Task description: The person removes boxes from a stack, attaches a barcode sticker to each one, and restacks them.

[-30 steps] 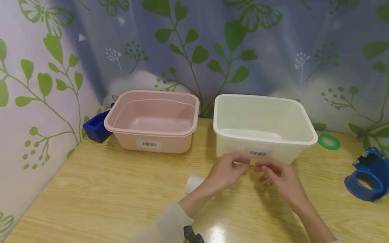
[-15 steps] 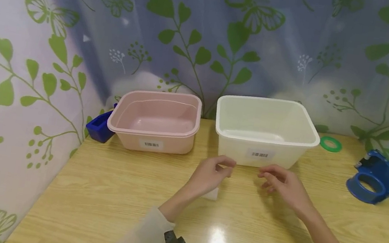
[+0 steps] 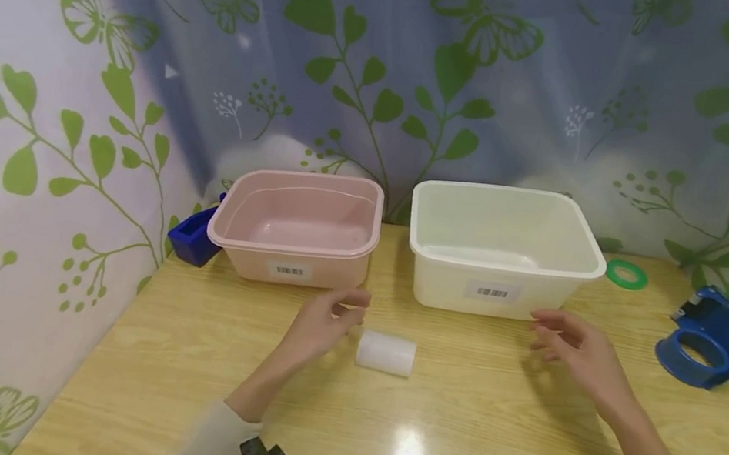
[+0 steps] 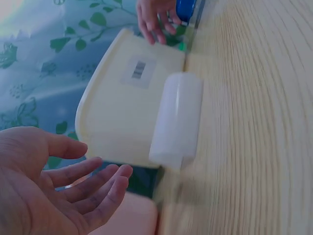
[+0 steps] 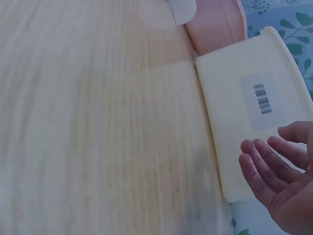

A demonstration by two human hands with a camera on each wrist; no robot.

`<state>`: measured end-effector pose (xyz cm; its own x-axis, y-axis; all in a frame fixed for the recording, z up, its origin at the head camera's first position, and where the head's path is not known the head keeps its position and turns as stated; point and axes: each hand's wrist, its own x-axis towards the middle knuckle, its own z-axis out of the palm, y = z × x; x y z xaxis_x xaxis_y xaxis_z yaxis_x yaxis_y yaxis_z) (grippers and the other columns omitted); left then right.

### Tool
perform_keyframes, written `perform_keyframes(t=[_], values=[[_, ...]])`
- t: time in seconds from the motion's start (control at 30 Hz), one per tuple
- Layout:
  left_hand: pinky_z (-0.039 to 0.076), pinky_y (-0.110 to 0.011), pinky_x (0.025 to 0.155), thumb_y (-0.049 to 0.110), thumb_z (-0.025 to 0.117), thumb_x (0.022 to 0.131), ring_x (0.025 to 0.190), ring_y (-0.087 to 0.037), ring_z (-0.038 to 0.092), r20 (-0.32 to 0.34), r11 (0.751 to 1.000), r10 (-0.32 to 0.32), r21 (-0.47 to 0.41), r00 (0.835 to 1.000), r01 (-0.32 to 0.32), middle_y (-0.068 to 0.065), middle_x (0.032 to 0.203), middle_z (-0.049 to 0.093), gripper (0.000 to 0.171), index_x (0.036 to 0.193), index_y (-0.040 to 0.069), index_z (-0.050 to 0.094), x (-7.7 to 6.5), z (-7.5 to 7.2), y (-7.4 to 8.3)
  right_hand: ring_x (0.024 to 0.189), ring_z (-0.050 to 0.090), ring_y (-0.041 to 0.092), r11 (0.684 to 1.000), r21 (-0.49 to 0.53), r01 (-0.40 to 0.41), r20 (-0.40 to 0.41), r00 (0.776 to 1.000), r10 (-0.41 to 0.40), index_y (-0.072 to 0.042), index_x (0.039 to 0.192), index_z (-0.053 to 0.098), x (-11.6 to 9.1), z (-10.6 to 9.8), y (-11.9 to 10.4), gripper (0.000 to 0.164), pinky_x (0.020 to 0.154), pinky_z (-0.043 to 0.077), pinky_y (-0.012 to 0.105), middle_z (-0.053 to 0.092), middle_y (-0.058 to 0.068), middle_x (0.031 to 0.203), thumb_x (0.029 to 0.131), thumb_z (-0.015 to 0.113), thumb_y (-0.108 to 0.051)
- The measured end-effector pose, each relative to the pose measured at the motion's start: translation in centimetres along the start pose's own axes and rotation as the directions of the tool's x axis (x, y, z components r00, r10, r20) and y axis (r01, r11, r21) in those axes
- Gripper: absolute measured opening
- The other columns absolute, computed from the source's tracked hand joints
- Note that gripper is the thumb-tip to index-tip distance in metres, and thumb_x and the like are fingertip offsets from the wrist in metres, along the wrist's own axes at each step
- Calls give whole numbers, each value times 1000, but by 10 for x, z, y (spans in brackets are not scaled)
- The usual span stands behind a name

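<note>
A white roll [image 3: 386,352] lies on its side on the wooden table, in front of the gap between the two tubs; its exact kind is hard to tell. Just left of it, in front of the pink tub [image 3: 330,273], hovers my left hand [image 3: 321,322], fingers loosely bent and holding nothing. The left wrist view shows the roll [image 4: 177,117] beyond the fingertips, apart from them. My right hand [image 3: 580,355] is near the lower right corner of the white tub [image 3: 433,284], its fingers relaxed with nothing between them. In the right wrist view a barcode label [image 5: 262,99] shows on the white tub.
A green tape ring [image 3: 627,274] lies right of the white tub. Farther right stands a blue tape dispenser [image 3: 705,345]. A dark blue box-like holder [image 3: 193,237] sits left of the pink tub. A patterned curtain [image 3: 373,65] hangs behind the table [image 3: 446,441].
My hands have moved apart from in front of the white tub, the left one leftward past the roll and the right one rightward. The roll has come into full view.
</note>
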<state>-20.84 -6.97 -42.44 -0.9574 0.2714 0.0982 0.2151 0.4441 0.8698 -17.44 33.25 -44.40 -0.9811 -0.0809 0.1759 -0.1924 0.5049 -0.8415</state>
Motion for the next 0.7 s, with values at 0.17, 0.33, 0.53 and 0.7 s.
perform_keyframes(t=[0.17, 0.33, 0.53, 0.7], values=[[59, -32, 79, 13, 65, 101, 100, -22, 71, -92, 998, -49, 29, 995, 52, -8, 123, 73, 29, 129, 9, 71, -8, -29, -19, 93, 69, 3, 999, -27, 34, -50, 998, -35, 4, 137, 59, -3, -14, 4, 38, 73, 61, 26, 69, -18, 112, 106, 61, -19], [57, -27, 75, 15, 65, 102, 99, -26, 71, -166, 993, -88, 65, 982, 99, -12, 122, 73, 28, 128, 7, 71, -15, -62, -35, 95, 67, -2, 999, -51, 4, -88, 996, -9, 0, 140, 57, -5, -27, 6, 43, 75, 59, 22, 67, -20, 117, 105, 64, -23], [59, -29, 77, 16, 63, 104, 103, -31, 71, -213, 987, -126, 68, 969, 143, -18, 122, 72, 29, 130, 4, 69, -18, -99, -47, 94, 67, -2, 998, -25, -51, -142, 989, 47, -6, 142, 58, -5, -42, 4, 43, 75, 57, 18, 66, -26, 117, 105, 65, -26], [58, -26, 77, 16, 61, 105, 104, -34, 70, -260, 983, -126, 99, 958, 156, -21, 122, 71, 31, 132, 1, 67, -22, -126, -54, 94, 68, -2, 1000, 16, -20, -188, 982, 22, -9, 141, 59, -4, -49, 2, 39, 74, 57, 15, 68, -24, 116, 105, 64, -21]])
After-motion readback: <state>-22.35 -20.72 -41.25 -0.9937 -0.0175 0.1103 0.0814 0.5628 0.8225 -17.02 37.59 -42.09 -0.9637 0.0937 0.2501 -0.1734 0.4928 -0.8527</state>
